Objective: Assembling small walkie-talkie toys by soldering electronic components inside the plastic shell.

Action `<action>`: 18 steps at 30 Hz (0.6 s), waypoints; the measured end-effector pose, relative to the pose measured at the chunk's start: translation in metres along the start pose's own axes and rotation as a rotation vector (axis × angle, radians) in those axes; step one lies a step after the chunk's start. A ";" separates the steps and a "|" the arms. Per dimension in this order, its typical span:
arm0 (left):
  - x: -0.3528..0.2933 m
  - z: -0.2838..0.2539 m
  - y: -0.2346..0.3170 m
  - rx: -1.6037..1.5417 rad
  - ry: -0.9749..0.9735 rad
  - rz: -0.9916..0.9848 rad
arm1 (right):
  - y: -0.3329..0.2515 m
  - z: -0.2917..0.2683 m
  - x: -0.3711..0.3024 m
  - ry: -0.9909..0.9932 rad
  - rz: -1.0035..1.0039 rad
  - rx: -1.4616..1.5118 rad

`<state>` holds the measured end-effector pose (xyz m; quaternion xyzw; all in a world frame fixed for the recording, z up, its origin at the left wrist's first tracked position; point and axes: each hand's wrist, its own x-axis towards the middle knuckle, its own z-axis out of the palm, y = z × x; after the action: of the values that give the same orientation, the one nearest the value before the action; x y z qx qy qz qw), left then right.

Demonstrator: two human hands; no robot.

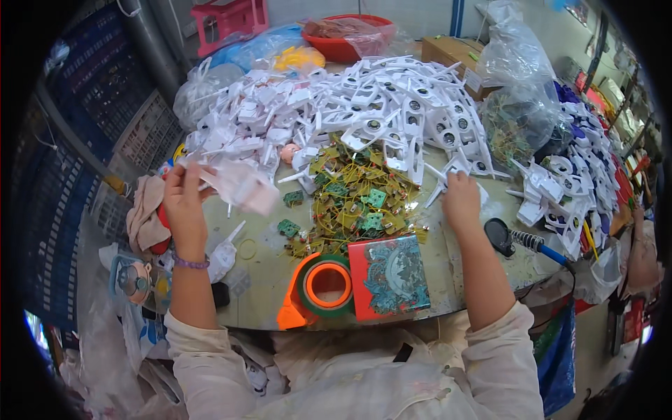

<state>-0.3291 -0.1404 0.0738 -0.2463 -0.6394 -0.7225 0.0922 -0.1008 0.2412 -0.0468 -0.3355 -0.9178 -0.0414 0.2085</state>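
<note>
My left hand (183, 199) is raised over the left of the table, its fingers closed on the end of a pale pinkish-white plastic part (246, 189) that is smeared by motion. On the right, my right hand (462, 199) pinches a white plastic housing (437, 183) with a thin handle, at the edge of the pile. A large heap of similar white plastic housings (315, 98), many with round dark inserts, spreads across the back. Between my hands lies a mound of small circuit boards (364, 196) with thin yellowish wires. One loose white housing (224, 252) rests near my left wrist.
An orange tape dispenser (287, 311) and a red box with a blue-green patterned top (392, 276) stand at the front edge. To the right are a soldering iron in a coiled holder (528, 240) and more white parts (570, 182). A red basin (346, 49) stands behind.
</note>
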 end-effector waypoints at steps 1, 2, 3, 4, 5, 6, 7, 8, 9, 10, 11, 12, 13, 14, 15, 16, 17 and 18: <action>-0.011 0.004 0.006 -0.026 -0.058 -0.085 | 0.007 0.016 0.002 0.071 0.016 -0.081; -0.020 0.008 0.011 -0.021 -0.109 -0.159 | 0.013 0.022 0.003 0.145 0.030 -0.160; -0.031 0.015 0.019 0.032 -0.189 -0.267 | 0.013 0.021 0.007 0.084 0.075 -0.129; -0.038 0.018 0.014 0.042 -0.305 -0.374 | 0.011 0.018 0.008 0.026 0.109 -0.113; -0.050 0.026 0.012 0.021 -0.363 -0.449 | 0.007 0.011 0.008 -0.032 0.141 -0.098; -0.062 0.034 0.009 -0.006 -0.428 -0.524 | 0.006 0.013 0.007 0.065 0.131 -0.113; -0.069 0.040 0.007 0.012 -0.498 -0.579 | 0.005 0.013 0.007 0.056 0.123 -0.113; -0.074 0.043 0.004 0.030 -0.572 -0.632 | -0.001 -0.003 0.010 -0.059 0.152 -0.105; -0.078 0.043 -0.005 0.021 -0.608 -0.642 | -0.004 -0.011 0.010 -0.174 0.183 -0.098; -0.083 0.043 -0.012 0.019 -0.607 -0.648 | -0.001 -0.005 0.008 -0.084 0.150 -0.107; -0.087 0.044 -0.018 0.040 -0.605 -0.628 | -0.001 -0.006 0.005 -0.087 0.154 -0.110; -0.092 0.045 -0.021 0.059 -0.604 -0.608 | -0.002 -0.008 0.001 0.013 0.110 -0.068; -0.096 0.045 -0.021 0.057 -0.607 -0.609 | -0.002 -0.011 -0.002 0.115 0.065 -0.026; -0.102 0.047 -0.021 0.264 -0.586 -0.411 | 0.001 -0.011 -0.005 0.145 0.015 -0.001; -0.107 0.048 -0.019 0.465 -0.557 -0.206 | 0.003 -0.013 -0.008 0.142 0.023 -0.008; -0.110 0.046 -0.015 0.584 -0.541 -0.035 | 0.004 -0.015 -0.011 0.129 -0.007 0.039; -0.112 0.041 -0.008 0.704 -0.517 0.135 | 0.003 -0.017 -0.013 0.115 -0.042 0.091; -0.114 0.038 -0.004 0.774 -0.493 0.293 | 0.005 -0.019 -0.017 0.088 -0.067 0.097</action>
<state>-0.2237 -0.1237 0.0186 -0.4453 -0.8227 -0.3310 0.1235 -0.0787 0.2309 -0.0367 -0.2919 -0.9194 -0.0188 0.2631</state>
